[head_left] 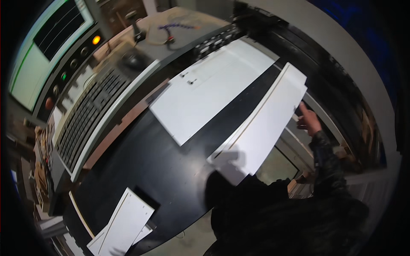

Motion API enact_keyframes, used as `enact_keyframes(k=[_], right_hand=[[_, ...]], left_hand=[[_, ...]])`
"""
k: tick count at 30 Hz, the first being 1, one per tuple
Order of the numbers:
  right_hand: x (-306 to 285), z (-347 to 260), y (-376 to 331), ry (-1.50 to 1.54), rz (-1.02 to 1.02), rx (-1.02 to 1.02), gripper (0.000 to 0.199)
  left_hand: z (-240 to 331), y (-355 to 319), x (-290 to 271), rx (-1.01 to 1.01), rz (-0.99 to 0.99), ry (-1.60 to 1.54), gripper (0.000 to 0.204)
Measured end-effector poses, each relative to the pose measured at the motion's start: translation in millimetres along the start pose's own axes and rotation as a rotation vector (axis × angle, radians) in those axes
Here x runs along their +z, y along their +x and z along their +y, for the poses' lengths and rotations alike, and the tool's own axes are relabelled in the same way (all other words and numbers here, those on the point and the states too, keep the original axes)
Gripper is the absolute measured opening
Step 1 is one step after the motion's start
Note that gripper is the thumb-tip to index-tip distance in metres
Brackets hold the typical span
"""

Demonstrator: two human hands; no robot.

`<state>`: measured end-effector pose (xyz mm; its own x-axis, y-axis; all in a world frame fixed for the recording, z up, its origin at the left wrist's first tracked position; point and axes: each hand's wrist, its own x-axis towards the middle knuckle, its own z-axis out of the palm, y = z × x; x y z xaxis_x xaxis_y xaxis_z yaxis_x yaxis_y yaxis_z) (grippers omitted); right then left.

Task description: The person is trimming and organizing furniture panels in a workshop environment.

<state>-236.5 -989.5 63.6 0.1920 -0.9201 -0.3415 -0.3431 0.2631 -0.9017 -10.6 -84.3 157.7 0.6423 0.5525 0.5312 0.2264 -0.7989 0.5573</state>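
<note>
A long white panel (267, 121) lies slanted over the right edge of the black machine table (149, 170). My left hand (230, 164), pale and blurred, is on its near end. My right hand (308, 120) grips the panel's right long edge near the far end, one finger stretched along it. A wider white panel (209, 91) lies flat on the table to the left, apart from the long one. My dark sleeves come in from the lower right.
A grey control console with a keyboard (87, 121), buttons and a lit screen (42, 47) stands at the left. Smaller white panels (124, 224) lie stacked at the table's near left corner. A dark machine housing (299, 42) runs along the back.
</note>
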Motion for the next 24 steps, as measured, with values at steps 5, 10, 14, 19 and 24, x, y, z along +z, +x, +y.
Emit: enact_keyframes(k=[5,10,14,19,24], right_hand=[[27.9,7.1,26.8,-0.086,-0.068,-0.151,0.047],[12.4,17.2,24.4,0.157,-0.174,-0.148,0.036],[16.8,16.8,22.1,0.240,-0.275,-0.137,0.029],[-1.6,17.8,20.3,0.266,-0.268,-0.118,0.018],[-8.5,-1.2,23.3,0.584,-0.135,-0.045,0.011]], left_hand=[[331.1,-100.9,37.1,0.455,-0.968,-0.463,0.041],[527.1,-268.9,189.5,1.118,-1.564,-0.518,0.049],[586.6,-376.5,307.3,1.449,-1.484,-0.236,0.056],[617.9,-447.5,361.2,1.552,-1.300,-0.018,0.058],[620.8,-450.5,375.5,1.599,-1.198,0.038,0.052]])
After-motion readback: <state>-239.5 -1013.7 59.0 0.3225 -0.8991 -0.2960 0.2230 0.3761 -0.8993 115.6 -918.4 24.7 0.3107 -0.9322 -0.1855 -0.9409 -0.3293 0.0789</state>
